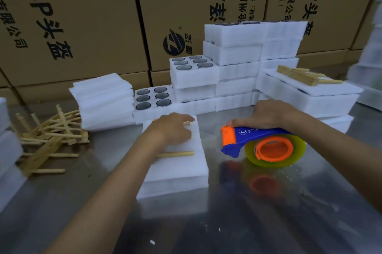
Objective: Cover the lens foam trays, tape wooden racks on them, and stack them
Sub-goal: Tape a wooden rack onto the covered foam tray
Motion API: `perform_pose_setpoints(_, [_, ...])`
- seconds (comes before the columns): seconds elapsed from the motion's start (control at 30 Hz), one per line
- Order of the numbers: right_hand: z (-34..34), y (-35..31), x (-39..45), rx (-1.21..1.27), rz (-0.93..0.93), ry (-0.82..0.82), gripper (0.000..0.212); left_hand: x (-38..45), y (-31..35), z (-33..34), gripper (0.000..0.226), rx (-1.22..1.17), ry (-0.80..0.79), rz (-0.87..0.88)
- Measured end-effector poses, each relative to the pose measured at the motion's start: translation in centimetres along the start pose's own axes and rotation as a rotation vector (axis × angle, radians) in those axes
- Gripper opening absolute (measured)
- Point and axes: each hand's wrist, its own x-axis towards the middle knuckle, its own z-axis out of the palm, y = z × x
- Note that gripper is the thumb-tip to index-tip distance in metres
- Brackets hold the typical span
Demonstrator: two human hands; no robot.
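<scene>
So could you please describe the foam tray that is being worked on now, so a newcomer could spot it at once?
On the shiny metal table, look in front of the wall of stacked white foam trays. The covered foam tray lies alone nearest the person, under the left hand. Unlike its neighbours, it has a loose wooden rack on its lid.

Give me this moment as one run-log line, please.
left hand: pressing wooden rack on covered foam tray | right hand: gripping tape dispenser | taping: not begun
</scene>
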Motion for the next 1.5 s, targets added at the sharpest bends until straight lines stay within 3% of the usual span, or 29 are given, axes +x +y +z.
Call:
perform_pose_setpoints(0.07, [-0.1, 0.1, 0.1, 0.008, -0.015, -0.011, 0.099, 1.0, 1.9, 0.4, 0.035, 0.043, 0.087, 0.074])
perform_pose_setpoints(0.2, [-0.1, 0.0, 0.4, -0.012, -0.032, -0.042, 0.094, 2.4, 4.4, 3.6, 0.037, -0.017, -0.071, 0.15])
perform_pose_setpoints(0.47, [0.1, -1.0, 0.5, -0.076, -0.025, 0.007, 0.087, 3.0, 3.2, 4.9, 0.022, -0.033, 0.126, 0.243])
perform_pose_setpoints(0.6, [0.8, -2.7, 1.0, -0.21, -0.011, 0.011, 0.081, 2.8, 3.4, 5.3, 0.02, 0.041, 0.152, 0.267])
perform_pose_setpoints(0.73, [1.0, -3.6, 1.3, -0.39, -0.018, 0.029, 0.079, 2.7, 3.0, 4.9, 0.021, -0.06, 0.181, 0.285])
perform_pose_setpoints(0.87, [0.2, -1.7, 0.9, -0.257, 0.053, 0.015, 0.078, 2.6, 3.1, 4.7, 0.023, -0.161, 0.191, 0.28])
perform_pose_setpoints(0.97, [-0.2, 0.6, 0.1, 0.034, 0.147, 0.108, 0.079, 2.5, 3.1, 4.6, 0.021, -0.215, 0.182, 0.268])
perform_pose_setpoints(1.03, [0.3, 1.4, -0.6, 0.213, 0.205, 0.259, 0.082, 2.4, 3.2, 4.5, 0.024, -0.226, 0.173, 0.264])
perform_pose_setpoints(1.13, [2.5, 1.0, -1.5, 0.246, 0.229, 0.567, 0.082, 2.2, 3.2, 4.5, 0.021, -0.237, 0.173, 0.254])
perform_pose_setpoints(1.2, [4.4, 0.2, -1.9, 0.174, 0.188, 0.691, 0.076, 2.1, 3.2, 4.5, 0.017, -0.251, 0.179, 0.248])
perform_pose_setpoints(1.4, [9.5, -0.5, -2.9, 0.091, 0.024, 0.782, 0.058, 1.9, 3.2, 4.4, 0.015, -0.271, 0.171, 0.209])
perform_pose_setpoints(1.5, [9.4, -0.1, -3.3, 0.129, 0.04, 0.69, 0.056, 1.7, 3.3, 4.3, 0.018, -0.243, 0.155, 0.225])
